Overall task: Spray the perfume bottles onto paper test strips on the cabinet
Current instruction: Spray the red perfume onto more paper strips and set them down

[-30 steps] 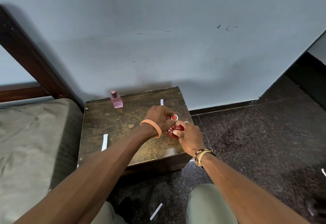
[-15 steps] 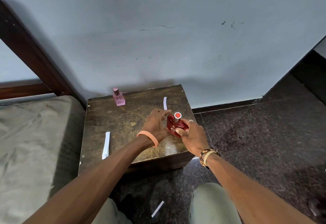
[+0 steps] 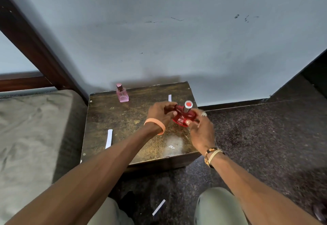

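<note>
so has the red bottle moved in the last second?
Yes. Against the back paper strip, the red bottle, held by the left hand and right hand, has shifted up-frame and rightward, toward the right edge of the cabinet.

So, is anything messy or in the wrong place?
Yes. One white paper strip lies on the dark floor in front of the brown wooden cabinet, while two other white strips lie on the cabinet top.
</note>
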Action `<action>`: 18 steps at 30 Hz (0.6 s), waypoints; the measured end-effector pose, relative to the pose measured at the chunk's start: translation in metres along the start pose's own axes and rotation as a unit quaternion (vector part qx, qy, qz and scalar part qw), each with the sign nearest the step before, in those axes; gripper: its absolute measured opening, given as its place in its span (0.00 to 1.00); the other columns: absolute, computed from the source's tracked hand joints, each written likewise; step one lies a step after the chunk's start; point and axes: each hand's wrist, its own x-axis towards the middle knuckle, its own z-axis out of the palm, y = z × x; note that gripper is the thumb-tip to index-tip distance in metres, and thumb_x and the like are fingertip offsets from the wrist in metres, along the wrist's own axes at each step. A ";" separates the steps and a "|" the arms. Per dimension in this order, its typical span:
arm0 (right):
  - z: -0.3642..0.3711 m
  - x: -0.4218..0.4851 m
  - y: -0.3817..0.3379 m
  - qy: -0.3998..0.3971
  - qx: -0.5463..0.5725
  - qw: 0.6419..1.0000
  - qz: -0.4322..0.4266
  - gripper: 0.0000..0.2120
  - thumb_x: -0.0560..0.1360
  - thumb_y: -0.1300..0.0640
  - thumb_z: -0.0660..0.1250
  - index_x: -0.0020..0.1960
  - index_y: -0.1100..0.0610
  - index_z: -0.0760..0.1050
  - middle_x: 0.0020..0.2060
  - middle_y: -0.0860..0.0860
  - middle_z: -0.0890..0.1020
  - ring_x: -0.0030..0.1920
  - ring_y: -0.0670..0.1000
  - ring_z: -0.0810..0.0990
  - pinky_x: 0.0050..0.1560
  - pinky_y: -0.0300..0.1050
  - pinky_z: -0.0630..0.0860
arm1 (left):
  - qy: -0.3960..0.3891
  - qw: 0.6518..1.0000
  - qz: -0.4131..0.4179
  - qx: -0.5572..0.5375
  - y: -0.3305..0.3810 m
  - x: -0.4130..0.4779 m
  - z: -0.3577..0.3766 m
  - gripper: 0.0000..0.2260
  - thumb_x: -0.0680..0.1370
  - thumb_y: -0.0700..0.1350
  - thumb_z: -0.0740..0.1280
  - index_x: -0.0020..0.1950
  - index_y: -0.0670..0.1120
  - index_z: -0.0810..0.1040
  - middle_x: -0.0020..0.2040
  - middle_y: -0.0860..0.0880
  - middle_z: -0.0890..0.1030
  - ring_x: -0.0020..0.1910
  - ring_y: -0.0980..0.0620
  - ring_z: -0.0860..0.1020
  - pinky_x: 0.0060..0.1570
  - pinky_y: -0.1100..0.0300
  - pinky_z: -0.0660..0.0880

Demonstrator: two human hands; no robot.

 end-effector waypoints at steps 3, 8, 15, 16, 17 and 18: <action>-0.006 0.026 -0.023 0.009 0.002 1.000 -0.014 0.19 0.77 0.62 0.67 0.66 0.52 0.72 0.58 0.51 0.81 0.58 0.51 0.79 0.55 0.43 0.75 | 0.038 0.998 -0.011 -0.038 0.008 0.020 -0.008 0.15 0.72 0.36 0.72 0.58 0.47 0.82 0.52 0.48 0.85 0.51 0.52 0.82 0.56 0.55 0.78; -0.002 0.076 -0.047 0.020 -0.013 0.999 -0.047 0.18 0.75 0.65 0.69 0.63 0.55 0.76 0.57 0.53 0.81 0.58 0.52 0.79 0.55 0.40 0.71 | 0.062 0.995 -0.029 -0.073 0.013 0.053 -0.018 0.16 0.73 0.31 0.68 0.58 0.45 0.82 0.50 0.46 0.85 0.50 0.52 0.82 0.57 0.54 0.78; 0.016 0.114 -0.052 -0.002 -0.038 0.998 -0.051 0.18 0.74 0.65 0.70 0.62 0.54 0.76 0.57 0.51 0.81 0.58 0.53 0.79 0.59 0.47 0.74 | 0.080 0.993 -0.051 -0.068 0.002 0.071 -0.016 0.21 0.71 0.29 0.67 0.61 0.45 0.80 0.54 0.47 0.84 0.52 0.52 0.81 0.58 0.54 0.78; 0.019 0.117 -0.051 -0.006 -0.042 0.998 -0.047 0.18 0.74 0.65 0.69 0.62 0.54 0.76 0.57 0.51 0.81 0.58 0.53 0.79 0.58 0.45 0.73 | 0.078 0.993 -0.056 -0.075 -0.001 0.072 -0.015 0.22 0.71 0.28 0.66 0.61 0.44 0.80 0.55 0.47 0.84 0.54 0.52 0.81 0.59 0.53 0.77; 0.020 0.119 -0.050 -0.010 -0.047 0.998 -0.044 0.18 0.74 0.66 0.69 0.62 0.55 0.76 0.57 0.51 0.81 0.58 0.53 0.79 0.57 0.42 0.71 | 0.073 0.992 -0.061 -0.082 -0.003 0.072 -0.013 0.23 0.71 0.27 0.66 0.62 0.44 0.80 0.55 0.46 0.84 0.55 0.51 0.80 0.60 0.52 0.76; 0.022 0.120 -0.049 -0.015 -0.049 0.998 -0.042 0.18 0.74 0.66 0.68 0.62 0.55 0.76 0.57 0.52 0.81 0.58 0.53 0.78 0.55 0.41 0.70 | 0.066 0.992 -0.064 -0.084 -0.006 0.073 -0.012 0.23 0.70 0.26 0.65 0.62 0.44 0.80 0.55 0.46 0.83 0.55 0.51 0.80 0.61 0.52 0.76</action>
